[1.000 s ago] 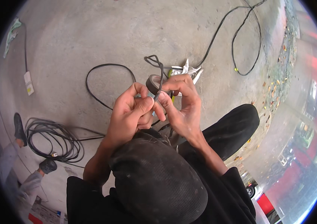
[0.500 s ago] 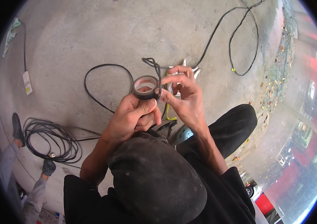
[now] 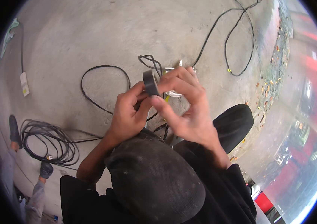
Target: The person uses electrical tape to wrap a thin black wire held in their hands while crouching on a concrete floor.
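Grey concrete floor [image 3: 72,41] spreads beneath black cable [image 3: 107,66], with the tape [image 3: 150,83] raised between the two hands, standing nearly on edge. It looks light and firm, probably tacky along its outer face, and is best held by the ring, thumb and fingers on opposite sides. The right hand [image 3: 188,106] has thumb and fingertips closed on it, while the left hand [image 3: 128,115] curls just beside, its pinch too hidden to tell what it holds.
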Motion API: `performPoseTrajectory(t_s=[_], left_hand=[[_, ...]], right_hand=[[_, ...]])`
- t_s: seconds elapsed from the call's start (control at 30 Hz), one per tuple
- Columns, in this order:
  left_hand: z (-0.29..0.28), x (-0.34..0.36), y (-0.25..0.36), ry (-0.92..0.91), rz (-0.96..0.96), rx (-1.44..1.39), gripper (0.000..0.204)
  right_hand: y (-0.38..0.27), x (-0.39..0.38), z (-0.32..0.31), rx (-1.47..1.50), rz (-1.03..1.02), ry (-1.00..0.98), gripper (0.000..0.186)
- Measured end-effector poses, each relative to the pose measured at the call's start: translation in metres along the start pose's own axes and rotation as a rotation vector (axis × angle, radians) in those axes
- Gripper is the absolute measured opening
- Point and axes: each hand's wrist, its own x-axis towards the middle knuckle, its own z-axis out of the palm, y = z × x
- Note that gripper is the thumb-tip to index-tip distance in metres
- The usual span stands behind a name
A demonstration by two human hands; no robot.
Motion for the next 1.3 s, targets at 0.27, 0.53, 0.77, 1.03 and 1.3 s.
performPoseTrajectory(t_s=[0.27,0.53,0.77,1.03,1.3], left_hand=[[-0.008,0.003,0.020,-0.165,-0.236,-0.094,0.023],[-0.005,-0.002,0.018,-0.187,-0.226,-0.069,0.024],[-0.001,-0.005,0.018,-0.137,-0.153,-0.051,0.028],[-0.002,-0.004,0.023,-0.099,-0.057,0.167,0.015],[-0.007,0.000,0.029,-0.148,-0.050,0.256,0.004]], right_hand=[[0.008,-0.022,-0.028,0.209,0.519,-0.283,0.033],[0.017,-0.030,-0.008,-0.192,0.230,-0.182,0.029],[0.013,-0.036,-0.001,-0.125,0.258,-0.034,0.023],[0.012,-0.037,0.005,-0.038,0.298,0.034,0.025],[0.018,-0.035,0.012,-0.050,0.196,0.074,0.027]])
